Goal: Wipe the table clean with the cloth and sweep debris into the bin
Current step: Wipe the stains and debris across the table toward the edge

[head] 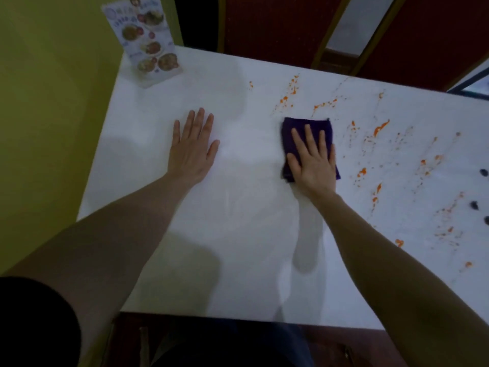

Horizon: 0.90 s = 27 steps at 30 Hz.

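I observe the right hand (313,161) laid flat, palm down, fingers extended and slightly spread, pressing on the dark purple cloth (307,133). It grips nothing; the cloth is pinned beneath the palm and fingers, folded to a rough rectangle, its far edge showing beyond the fingertips. The left hand (193,147) is likewise flat and open on the bare white counter (238,221), well apart from the cloth, holding nothing.

The cloth lies near the middle of the counter, just left of the soiled zone. Orange smears (381,128) begin just beyond and to the right of the cloth and run in streaks towards the right edge. Three small dark lumps (483,172) sit at the extreme right, near the frame border. I see no bin in this view.

At the far left corner stands a menu card (148,43), tilted, printed with pictures of dishes. It carries writing, but this is too blurred for me to read. No brand is legible anywhere.

Edges: the left edge runs beside a yellow-green wall (53,102); the far edge meets dark red panelling (277,22); the near edge lies close to the person's body. The counter surface between and ahead of the two hands is open, as is the left half.
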{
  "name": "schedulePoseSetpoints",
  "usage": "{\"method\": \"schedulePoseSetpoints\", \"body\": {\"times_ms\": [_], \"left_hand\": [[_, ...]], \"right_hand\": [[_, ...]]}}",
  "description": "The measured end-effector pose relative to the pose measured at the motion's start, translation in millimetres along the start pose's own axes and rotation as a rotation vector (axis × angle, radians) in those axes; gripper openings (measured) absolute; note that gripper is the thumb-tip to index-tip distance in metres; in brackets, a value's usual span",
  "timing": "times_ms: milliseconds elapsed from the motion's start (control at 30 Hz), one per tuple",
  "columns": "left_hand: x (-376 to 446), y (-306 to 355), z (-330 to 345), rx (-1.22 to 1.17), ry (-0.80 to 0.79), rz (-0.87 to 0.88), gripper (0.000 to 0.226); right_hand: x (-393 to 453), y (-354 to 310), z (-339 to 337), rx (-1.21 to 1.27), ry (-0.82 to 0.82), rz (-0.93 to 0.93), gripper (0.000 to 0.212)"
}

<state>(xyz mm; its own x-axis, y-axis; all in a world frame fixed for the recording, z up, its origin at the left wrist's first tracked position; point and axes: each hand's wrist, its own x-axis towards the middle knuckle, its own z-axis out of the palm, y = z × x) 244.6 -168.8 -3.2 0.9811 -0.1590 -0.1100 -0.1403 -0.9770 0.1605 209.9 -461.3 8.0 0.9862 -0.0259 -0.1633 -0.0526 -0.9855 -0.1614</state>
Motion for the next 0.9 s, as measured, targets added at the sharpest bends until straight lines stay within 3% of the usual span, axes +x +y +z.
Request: {"method": "schedulePoseSetpoints", "body": {"times_ms": [133,233,300,400,567,667,767,900], "left_hand": [[3,3,7,0.034,0.024,-0.015,0.063],[3,2,7,0.027,0.04,-0.005,0.065],[4,2,8,0.022,0.053,0.0,0.065],[3,2,9,0.023,0.064,0.006,0.064],[5,1,12,0.016,0.073,0.002,0.063],[6,1,12,0.023,0.073,-0.001,0.063],[5,1,11,0.018,0.088,0.003,0.064],[5,1,11,0.027,0.075,0.001,0.064]], "right_hand": [[-24,46,-1,0.006,0.036,0.083,0.061],[-61,37,8,0.032,0.06,0.103,0.062],[-79,14,13,0.026,0.059,0.032,0.061],[-76,-22,18,-0.005,0.014,-0.217,0.058],[19,-64,9,0.028,-0.015,-0.353,0.054],[89,-59,-3,0.005,-0.03,-0.295,0.058],[138,-20,-17,0.0,-0.017,-0.119,0.06],[134,51,-31,0.023,0.022,0.077,0.058]]}}
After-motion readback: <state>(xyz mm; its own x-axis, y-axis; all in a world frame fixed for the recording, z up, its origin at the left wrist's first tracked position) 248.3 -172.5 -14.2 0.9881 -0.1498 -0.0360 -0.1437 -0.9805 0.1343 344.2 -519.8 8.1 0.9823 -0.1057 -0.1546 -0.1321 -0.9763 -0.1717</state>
